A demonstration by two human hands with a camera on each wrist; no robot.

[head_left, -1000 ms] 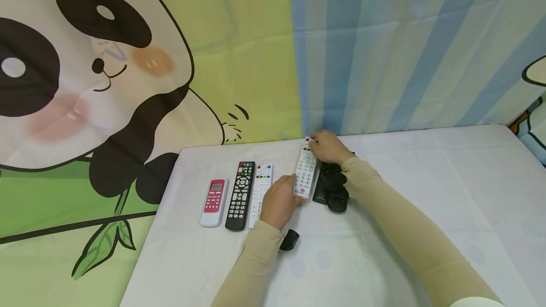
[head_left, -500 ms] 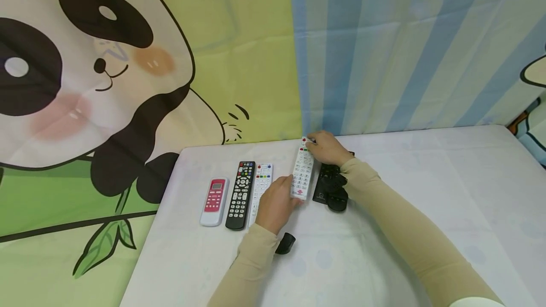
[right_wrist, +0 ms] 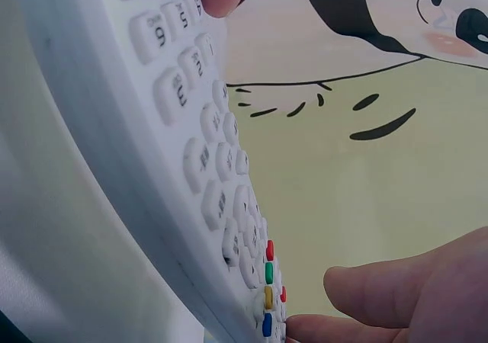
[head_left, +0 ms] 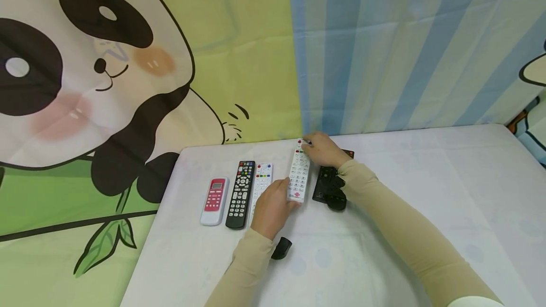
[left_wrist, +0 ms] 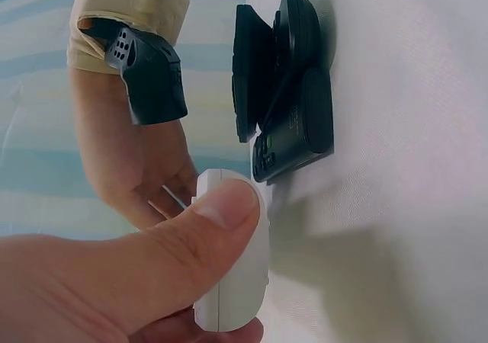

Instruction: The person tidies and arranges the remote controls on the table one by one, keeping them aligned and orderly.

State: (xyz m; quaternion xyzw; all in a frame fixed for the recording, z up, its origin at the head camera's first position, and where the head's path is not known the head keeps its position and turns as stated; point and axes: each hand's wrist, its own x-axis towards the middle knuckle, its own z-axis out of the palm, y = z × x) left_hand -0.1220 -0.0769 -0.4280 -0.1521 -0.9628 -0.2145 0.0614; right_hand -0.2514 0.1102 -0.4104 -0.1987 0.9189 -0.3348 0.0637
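Observation:
Both hands hold a white remote control (head_left: 299, 172) with its button side up, near the table's back edge. At its lower end is my left hand (head_left: 270, 207), the thumb (left_wrist: 229, 213) pressed on the white end face. My right hand (head_left: 323, 149) holds the upper end from the right. In the right wrist view the remote's side and keys (right_wrist: 171, 95) fill the left, and the right thumb (right_wrist: 381, 282) stands off the key face while a fingertip meets the far end. Partly beneath the left hand lies a second white remote (head_left: 262, 181).
A black remote (head_left: 241, 195) and a white-and-red remote (head_left: 214, 201) lie left on the white-covered table (head_left: 384, 259). Right of the held remote is another black remote (head_left: 321, 188), overlapped by dark rounded pieces (head_left: 336, 200). A panda-print curtain (head_left: 251, 51) hangs behind.
Both hands have shifted the held white remote slightly left, toward the other white remote. More of the black remote at right shows. The remotes lying on the table stay where they were.

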